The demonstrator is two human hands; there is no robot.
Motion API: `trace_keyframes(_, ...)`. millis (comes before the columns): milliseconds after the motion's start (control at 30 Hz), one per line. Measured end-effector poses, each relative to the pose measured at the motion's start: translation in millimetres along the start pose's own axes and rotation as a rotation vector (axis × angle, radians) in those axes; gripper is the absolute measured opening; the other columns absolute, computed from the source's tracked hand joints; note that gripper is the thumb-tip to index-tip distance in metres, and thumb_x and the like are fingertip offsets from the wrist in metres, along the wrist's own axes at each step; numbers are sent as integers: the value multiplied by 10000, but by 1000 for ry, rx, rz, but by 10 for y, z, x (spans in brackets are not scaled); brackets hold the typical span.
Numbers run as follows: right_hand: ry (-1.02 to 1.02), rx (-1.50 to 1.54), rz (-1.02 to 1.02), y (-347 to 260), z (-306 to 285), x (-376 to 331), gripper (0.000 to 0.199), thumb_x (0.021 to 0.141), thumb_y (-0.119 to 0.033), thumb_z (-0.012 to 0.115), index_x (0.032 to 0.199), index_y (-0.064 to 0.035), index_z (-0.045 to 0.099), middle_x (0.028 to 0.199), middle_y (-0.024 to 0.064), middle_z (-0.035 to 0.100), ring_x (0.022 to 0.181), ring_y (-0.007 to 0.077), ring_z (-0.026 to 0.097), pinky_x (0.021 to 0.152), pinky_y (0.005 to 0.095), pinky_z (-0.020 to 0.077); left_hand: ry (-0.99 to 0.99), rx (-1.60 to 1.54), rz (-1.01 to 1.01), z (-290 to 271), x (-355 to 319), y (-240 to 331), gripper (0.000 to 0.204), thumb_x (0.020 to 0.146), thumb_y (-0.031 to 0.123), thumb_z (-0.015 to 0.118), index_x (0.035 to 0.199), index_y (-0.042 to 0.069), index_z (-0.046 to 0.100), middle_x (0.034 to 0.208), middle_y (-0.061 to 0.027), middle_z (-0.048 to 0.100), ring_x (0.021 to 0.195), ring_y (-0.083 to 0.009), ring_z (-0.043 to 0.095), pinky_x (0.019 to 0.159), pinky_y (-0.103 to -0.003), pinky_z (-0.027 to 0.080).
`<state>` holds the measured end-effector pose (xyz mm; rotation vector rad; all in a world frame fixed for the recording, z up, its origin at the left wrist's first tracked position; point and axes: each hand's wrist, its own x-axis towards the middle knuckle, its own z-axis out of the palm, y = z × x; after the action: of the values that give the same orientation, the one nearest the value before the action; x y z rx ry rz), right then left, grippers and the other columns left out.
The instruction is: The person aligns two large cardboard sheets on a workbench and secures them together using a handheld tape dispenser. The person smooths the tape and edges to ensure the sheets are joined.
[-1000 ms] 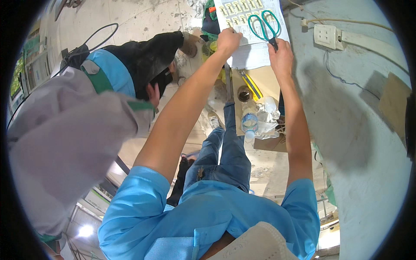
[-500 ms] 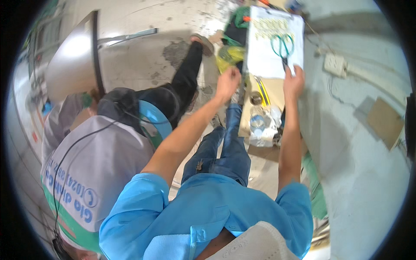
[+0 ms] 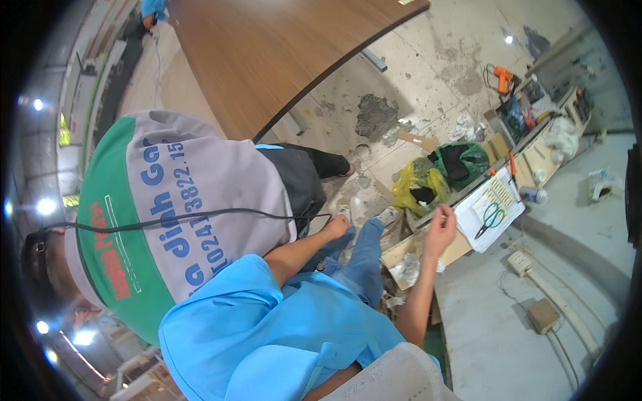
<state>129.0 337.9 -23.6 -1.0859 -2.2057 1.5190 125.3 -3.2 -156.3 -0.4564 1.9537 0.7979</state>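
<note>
Co-worker's shirt (image 3: 244, 177), back side from where I stand: big blue lettering (image 3: 160, 177) plus digits on grey, red lettering (image 3: 115, 247) on green band (image 3: 152, 271). White sheets (image 3: 471, 227): print too small to read.

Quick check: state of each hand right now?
Left hand: beside the black cable; grip cannot be told.
Right hand: loosely curled, no held object visible.

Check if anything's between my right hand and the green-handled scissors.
Nothing visible stands between your right hand and the green-handled scissors, which lie uncovered on white papers to its right. The yellow bag is up and to the left of the hand in the picture, out of that line.
</note>
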Motion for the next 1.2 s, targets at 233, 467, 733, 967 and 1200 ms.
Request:
trace_keyframes(233,-352,25,-137,-871,1556,-498,187,976,-135,628,1087,7,674,974,81,674,779,155,593,705,293,486,-105,-492,-37,-474,363,-329,144,925,143,579,968,24,648,781,-66,642,652,-159,616,579,-304,505)
trace_keyframes(467,-648,54,-168,-1410,2450,-749,224,977,-185,649,1083,10,680,890,57,656,716,120,533,664,279,464,-7,-594,-8,-1089,341,-720,187,921,158,589,1050,33,641,872,-75,660,690,-175,644,606,-312,526)
trace_keyframes(733,-771,-18,-699,-2158,3996,-608,231,972,-183,643,1105,1,682,980,110,678,820,207,622,751,333,499,188,-1033,-323,-1164,363,-1676,306,950,207,620,1213,54,586,1017,-114,667,827,-220,691,706,-338,560)
trace_keyframes(967,-974,-340,-1291,-2442,5883,-788,448,952,-356,666,1320,-105,626,1378,185,573,1265,353,557,1022,426,464,301,-1455,-438,-1262,695,-2394,389,970,275,632,1278,53,552,1151,-144,639,933,-249,689,805,-379,571)
trace_keyframes(1200,-753,-753,-1661,-2207,6823,-551,564,971,-439,620,1472,-195,529,1568,186,400,1459,373,354,1196,485,261,397,-1696,-322,-1476,1888,-3645,359,942,220,640,1245,38,573,1071,-113,668,922,-242,688,791,-369,573)
